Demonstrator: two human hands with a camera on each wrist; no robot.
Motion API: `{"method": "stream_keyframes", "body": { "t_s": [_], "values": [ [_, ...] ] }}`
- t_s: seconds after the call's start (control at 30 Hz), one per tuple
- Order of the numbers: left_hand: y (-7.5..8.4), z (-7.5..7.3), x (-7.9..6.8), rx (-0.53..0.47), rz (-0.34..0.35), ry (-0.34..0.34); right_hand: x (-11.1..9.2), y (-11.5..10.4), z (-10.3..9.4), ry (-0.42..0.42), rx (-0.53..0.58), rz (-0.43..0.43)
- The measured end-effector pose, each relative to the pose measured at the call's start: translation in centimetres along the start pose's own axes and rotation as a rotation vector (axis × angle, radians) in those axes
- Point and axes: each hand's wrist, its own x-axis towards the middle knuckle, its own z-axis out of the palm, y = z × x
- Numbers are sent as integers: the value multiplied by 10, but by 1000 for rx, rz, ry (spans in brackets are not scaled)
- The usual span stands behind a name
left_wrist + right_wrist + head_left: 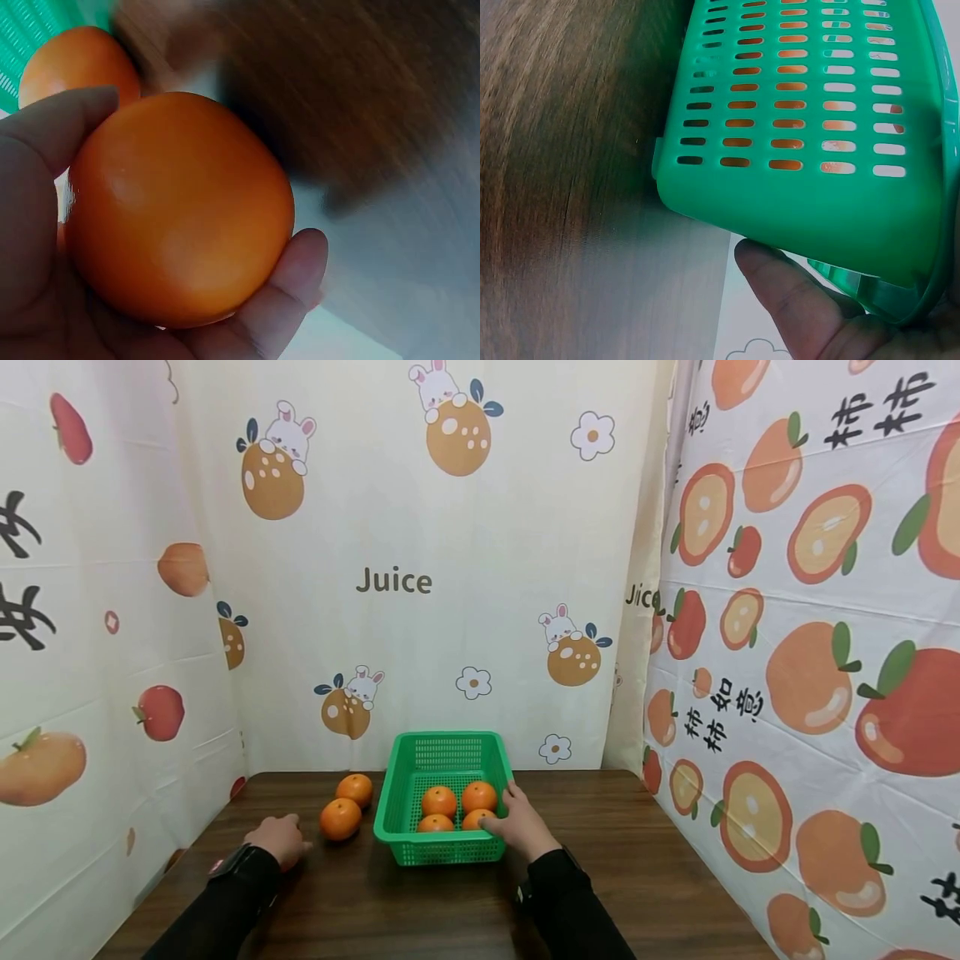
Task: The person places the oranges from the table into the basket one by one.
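Observation:
My left hand [279, 841] is low over the left of the table, fingers and thumb curled round an orange [180, 210]. In the head view that fruit is mostly hidden behind the hand. Two more oranges lie just to its right, a nearer orange [341, 819] and a farther orange [355, 790]. A green plastic basket [450, 838] with slotted walls stands upright at the middle, several oranges [438, 802] inside. My right hand [528, 827] grips its right rim near the front corner; in the right wrist view a finger [784, 289] lies against the outer wall.
The brown wooden table [630, 877] runs back to a printed cloth backdrop [517, 568]. Printed cloths also hang close along the left side [112, 652] and the right side [810, 693].

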Motion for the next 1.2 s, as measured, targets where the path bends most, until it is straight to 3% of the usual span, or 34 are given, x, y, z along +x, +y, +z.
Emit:
{"method": "stream_keyframes", "body": {
  "t_s": [0.27, 0.5, 0.83, 1.2],
  "values": [
    [6, -6, -13, -21, 14, 5, -1, -1, 0, 0, 15, 23],
    [1, 0, -10, -40, 26, -3, 0, -2, 0, -3, 7, 24],
    [9, -1, -15, -51, -6, -36, 2, 1, 0, -9, 7, 42],
    [16, -7, -25, -72, -13, -18, 1, 2, -1, -6, 30, 22]
  ]
}}
